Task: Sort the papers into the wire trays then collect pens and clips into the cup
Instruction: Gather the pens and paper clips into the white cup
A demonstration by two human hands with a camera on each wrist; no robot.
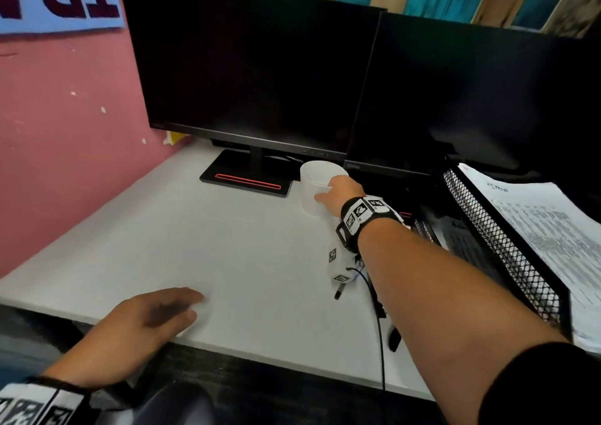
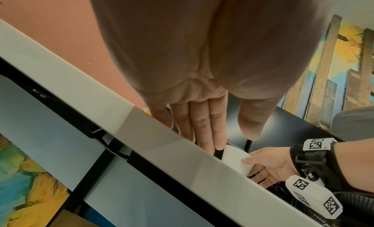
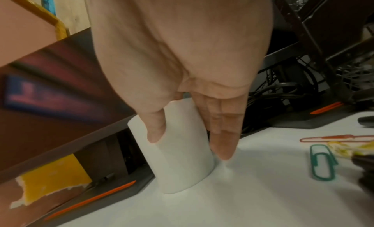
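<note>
A white cup [image 1: 313, 184] stands upright on the white desk [image 1: 227, 245], just right of the left monitor's base. My right hand [image 1: 325, 193] holds it, thumb on the near side and fingers round the right side [image 3: 222, 144]; the cup [image 3: 182, 158] rests on the desk. Green [image 3: 321, 163], red [image 3: 336, 138] and yellow [image 3: 342, 149] paper clips lie to the right of the cup. The black wire tray [image 1: 500, 239] at the right holds printed papers [image 1: 536, 226]. My left hand [image 1: 169, 307] lies open at the desk's front edge, fingers straight [image 2: 202, 134], holding nothing.
Two dark monitors [image 1: 253, 67] [image 1: 471, 99] stand along the back; the left one's base [image 1: 247, 177] has a red stripe. A pink wall [image 1: 65, 132] bounds the left side. A small dark pen-like object [image 1: 339, 293] and a cable [image 1: 379, 327] lie under my right forearm.
</note>
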